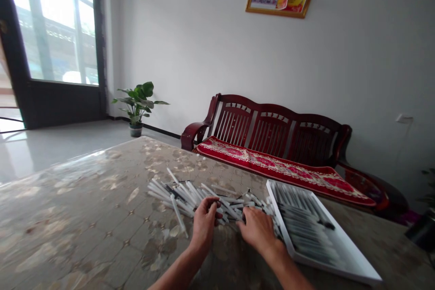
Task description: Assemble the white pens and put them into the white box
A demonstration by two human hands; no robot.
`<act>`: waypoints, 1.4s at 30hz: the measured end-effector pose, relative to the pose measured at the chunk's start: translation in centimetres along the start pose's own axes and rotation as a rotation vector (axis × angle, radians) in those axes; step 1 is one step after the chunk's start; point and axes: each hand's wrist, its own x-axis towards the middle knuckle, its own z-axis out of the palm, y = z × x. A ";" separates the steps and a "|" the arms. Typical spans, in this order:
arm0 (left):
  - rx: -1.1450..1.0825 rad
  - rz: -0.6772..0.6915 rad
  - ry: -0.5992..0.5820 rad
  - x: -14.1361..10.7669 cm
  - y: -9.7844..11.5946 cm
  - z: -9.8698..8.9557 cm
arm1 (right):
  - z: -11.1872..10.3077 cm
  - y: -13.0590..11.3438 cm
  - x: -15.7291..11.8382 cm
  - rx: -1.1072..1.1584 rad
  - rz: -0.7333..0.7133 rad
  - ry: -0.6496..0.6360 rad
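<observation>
A loose pile of pale, pen-like sticks point(185, 195), some with dark parts, lies on the table in front of me. At the near edge of this pile is my left hand point(204, 219), its fingers curled in; a small pale bit shows between thumb and fingers, too little to name. My right hand point(256, 226) is bent over the pile's right end, knuckles up, fingers closed and mostly hidden. Something dark shows by its fingertips. Just right of it stands a shallow white box point(353, 263) with similar sticks point(302, 217) laid side by side in rows.
Under everything is a table point(102, 222) with a patterned, glossy cover. Beyond it stands a dark red wooden bench point(272, 131) with a red floral cushion point(272, 163). A potted plant point(136, 104) and a door point(61, 99) are at left; a dark pot point(421, 231) is at right.
</observation>
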 end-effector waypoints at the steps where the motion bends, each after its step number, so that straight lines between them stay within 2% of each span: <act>1: 0.007 0.002 -0.005 0.0 -0.1 0.0 | 0.0 -0.4 -0.1 -0.036 0.016 -0.021; 5: 0.096 0.006 -0.044 0.1 -0.7 0.3 | -1.3 -1.4 -0.5 -0.261 0.105 -0.140; 7: 0.151 -0.007 -0.089 0.0 -1.1 0.5 | -1.9 -2.0 -0.9 -0.251 0.116 -0.145; 12: 0.105 -0.026 -0.197 -0.4 -1.4 0.9 | -1.9 -3.1 -2.0 -0.126 -0.045 -0.122; 16: -0.013 -0.068 -0.080 -0.2 -0.8 0.7 | -1.9 -1.7 -2.0 -0.091 -0.021 -0.167; 20: -0.077 -0.093 0.032 0.3 -0.4 0.4 | -1.9 0.0 -1.5 -0.270 -0.005 -0.178; 26: -0.101 -0.108 0.052 0.4 -0.5 0.4 | -1.9 -0.4 -0.6 -0.471 -0.102 -0.245; 32: -0.120 -0.111 0.089 0.4 -0.6 0.4 | -2.7 -1.4 0.4 -0.624 -0.267 -0.424; 38: -0.104 -0.094 0.084 0.5 -0.7 0.3 | -3.1 -0.7 0.5 -0.577 -0.282 -0.481; 42: -0.159 -0.122 0.106 0.6 -0.6 0.3 | -3.4 0.4 0.3 -0.477 -0.277 -0.428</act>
